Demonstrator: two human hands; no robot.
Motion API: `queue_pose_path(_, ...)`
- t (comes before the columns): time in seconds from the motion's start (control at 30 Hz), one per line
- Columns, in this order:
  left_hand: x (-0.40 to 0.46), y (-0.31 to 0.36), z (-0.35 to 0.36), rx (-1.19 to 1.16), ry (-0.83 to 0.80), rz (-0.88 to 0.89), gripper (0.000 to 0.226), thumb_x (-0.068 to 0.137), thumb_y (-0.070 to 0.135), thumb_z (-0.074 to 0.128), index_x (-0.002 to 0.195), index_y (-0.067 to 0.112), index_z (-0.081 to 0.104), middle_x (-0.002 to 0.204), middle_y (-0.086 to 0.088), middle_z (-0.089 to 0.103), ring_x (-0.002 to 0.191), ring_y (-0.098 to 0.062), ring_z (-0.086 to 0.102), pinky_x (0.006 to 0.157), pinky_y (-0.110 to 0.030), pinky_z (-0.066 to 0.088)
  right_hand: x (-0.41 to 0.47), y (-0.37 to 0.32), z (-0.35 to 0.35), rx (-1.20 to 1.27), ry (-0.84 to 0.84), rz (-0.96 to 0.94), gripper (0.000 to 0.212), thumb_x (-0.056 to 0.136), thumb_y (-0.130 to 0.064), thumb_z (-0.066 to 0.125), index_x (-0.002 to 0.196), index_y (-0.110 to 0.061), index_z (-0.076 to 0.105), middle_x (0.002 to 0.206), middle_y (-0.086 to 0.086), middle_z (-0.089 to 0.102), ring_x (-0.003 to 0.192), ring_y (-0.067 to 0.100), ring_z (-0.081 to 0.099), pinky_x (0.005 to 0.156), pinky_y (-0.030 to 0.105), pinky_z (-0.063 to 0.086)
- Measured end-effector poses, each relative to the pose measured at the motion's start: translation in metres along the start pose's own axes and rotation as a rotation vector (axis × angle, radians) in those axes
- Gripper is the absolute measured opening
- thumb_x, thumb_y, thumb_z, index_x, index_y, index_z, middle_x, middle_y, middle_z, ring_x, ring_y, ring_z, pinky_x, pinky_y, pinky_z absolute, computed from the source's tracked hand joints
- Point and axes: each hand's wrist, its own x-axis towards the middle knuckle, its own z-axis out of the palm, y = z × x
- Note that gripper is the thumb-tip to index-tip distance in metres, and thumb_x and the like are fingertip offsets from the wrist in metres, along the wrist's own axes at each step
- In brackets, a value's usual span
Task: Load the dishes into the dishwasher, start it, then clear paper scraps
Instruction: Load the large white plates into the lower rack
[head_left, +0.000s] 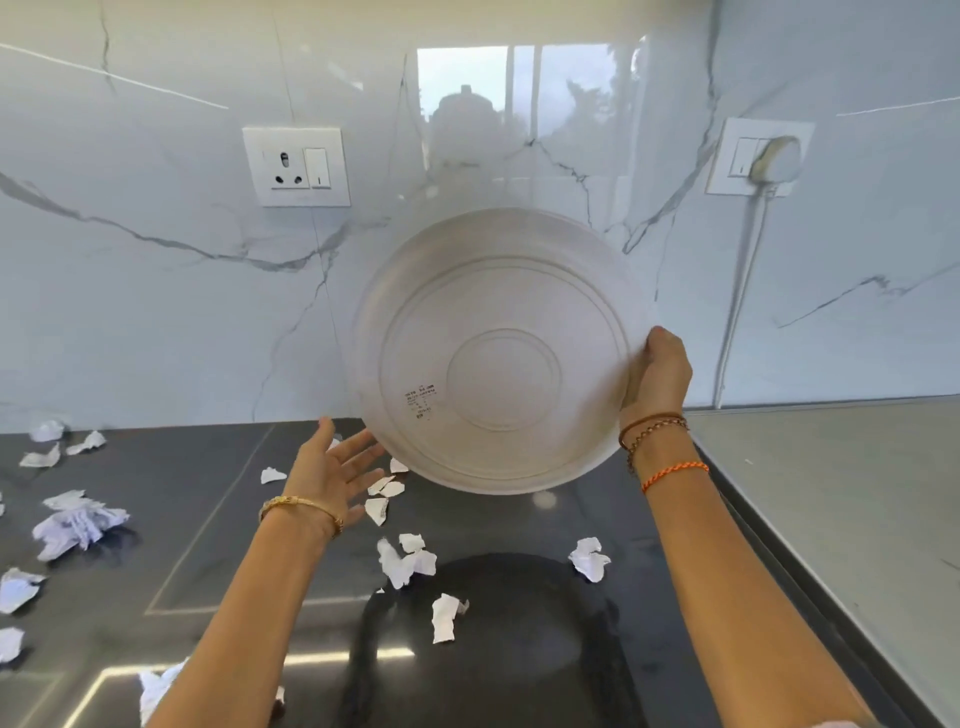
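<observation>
Nearest you, torn paper scraps (406, 561) lie scattered over the dark countertop (519, 649). Your left hand (332, 470) hovers above them, palm up and fingers spread, holding nothing, its fingertips just short of the plate's lower edge. Your right hand (658, 375) grips the right rim of the white plate (501, 353), held up off the counter and tilted, underside facing you. Behind stands the marble wall (156, 286) with a socket (296, 166).
</observation>
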Motion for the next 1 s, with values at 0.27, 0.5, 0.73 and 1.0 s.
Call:
queue_pose_path(0.27, -0.024, 0.017, 0.045, -0.415, -0.164, -0.160, 0.061, 0.093, 0.034, 0.038, 0.138, -0.006, 0.028, 0.141, -0.023, 0.036, 0.131, -0.041, 0.033, 0.110, -0.048, 0.025, -0.035, -0.037, -0.039, 0.222, -0.168, 0.064, 0.033, 0.096, -0.031, 0.037, 0.074, -0.017, 0.057, 0.067, -0.006, 0.063, 0.064, 0.007, 0.059, 0.063, 0.019, 0.046)
queue_pose_path(0.5, -0.033, -0.009, 0.091, -0.178, -0.484, -0.037, 0.032, 0.045, -0.006, 0.072, 0.077, -0.008, 0.066, 0.080, -0.022, 0.066, 0.065, -0.030, 0.069, 0.048, -0.035, 0.056, -0.083, -0.061, -0.127, 0.102, -0.167, 0.258, 0.026, 0.065, -0.012, 0.051, 0.074, 0.003, 0.070, 0.079, 0.017, 0.068, 0.075, 0.029, 0.067, 0.064, 0.032, 0.057)
queue_pose_path(0.73, -0.061, -0.056, 0.178, 0.151, -0.489, 0.129, 0.014, 0.083, 0.001, 0.052, 0.070, 0.007, 0.053, 0.043, 0.000, 0.061, 0.050, -0.017, 0.060, 0.045, -0.018, 0.048, -0.118, -0.101, -0.262, -0.229, 0.262, 0.199, 0.016, 0.089, 0.004, 0.040, 0.090, 0.001, 0.056, 0.053, 0.008, 0.065, 0.045, 0.017, 0.062, 0.043, 0.026, 0.053)
queue_pose_path(1.0, -0.162, -0.151, 0.323, 0.437, -0.725, 0.600, 0.034, 0.078, -0.010, 0.056, 0.077, 0.023, 0.057, 0.077, 0.005, 0.058, 0.071, -0.011, 0.053, 0.071, -0.028, 0.045, -0.185, -0.220, -0.421, -0.759, 0.592, -0.037, 0.025, 0.077, 0.015, 0.055, 0.072, -0.010, 0.058, 0.071, 0.007, 0.057, 0.070, 0.023, 0.054, 0.077, 0.041, 0.049)
